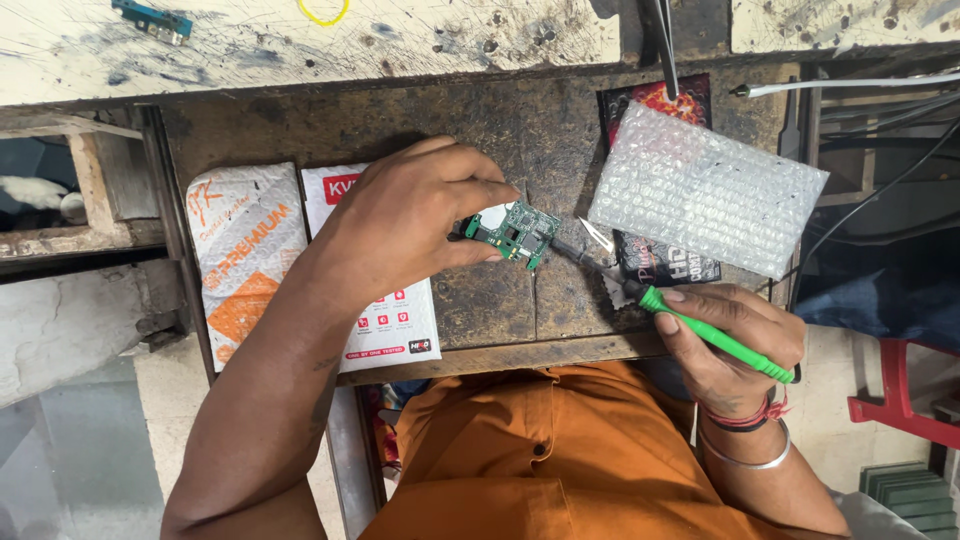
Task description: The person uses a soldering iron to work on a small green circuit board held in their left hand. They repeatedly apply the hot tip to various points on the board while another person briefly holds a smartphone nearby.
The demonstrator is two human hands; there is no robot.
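The left hand (pixel 415 215) pinches a small green circuit board (pixel 515 233) with shiny metal parts, its fingers closed on the board's left end, and holds it just above the middle of the dark, scratched wooden bench (pixel 480 130). The right hand (pixel 730 345) is wrapped tight around the bright green plastic handle of a soldering iron (pixel 700 330), and the iron's thin dark metal tip touches or nearly touches the right edge of the board. It looks like the step in hand is work with the hot tip on one small spot of the board. The next move seems to call for a steady left hand and a very light touch, as the parts are tiny. A sheet of clear bubble wrap (pixel 705 190), soft and bumpy, lies near the right edge of the bench, on top of a flat black and red packet (pixel 665 262). Two flat white paper packets (pixel 250 260) with orange and red print lie at the left edge, under the left arm.
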